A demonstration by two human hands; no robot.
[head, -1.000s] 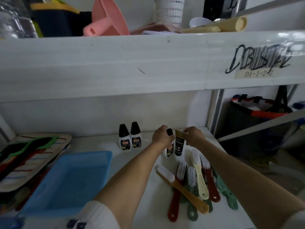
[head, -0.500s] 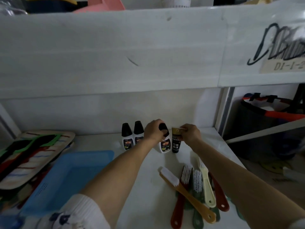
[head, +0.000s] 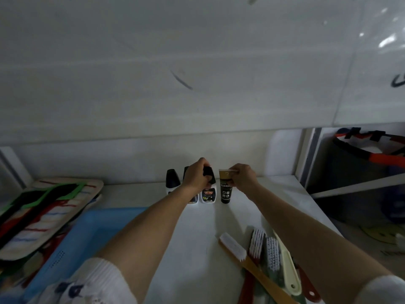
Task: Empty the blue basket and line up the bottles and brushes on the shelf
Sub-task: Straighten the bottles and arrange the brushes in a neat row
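Note:
At the back of the white shelf (head: 192, 249) stand three white bottles with black caps in a row. My left hand (head: 197, 177) grips the cap of the rightmost white bottle (head: 208, 195); the middle bottle (head: 192, 199) is mostly hidden behind my wrist, and the left bottle (head: 172, 180) stands free. Just to the right, my right hand (head: 243, 177) pinches the gold top of a black tube (head: 225, 191) that stands upright on the shelf. Several long-handled brushes (head: 263, 257) lie in a loose pile at the front right. The blue basket (head: 83, 233) sits at the front left and looks empty.
A striped, multicoloured tray or mat (head: 41, 209) leans at the far left beside the basket. The board of the shelf above (head: 197, 73) hangs low over the workspace. Right of the shelf post, a dark bin with a red rim (head: 368, 163) stands lower down.
Both hands moved the white bottle and the black tube back and left, up against the row of bottles. The camera dipped lower and closer, so the upper shelf's contents left the view.

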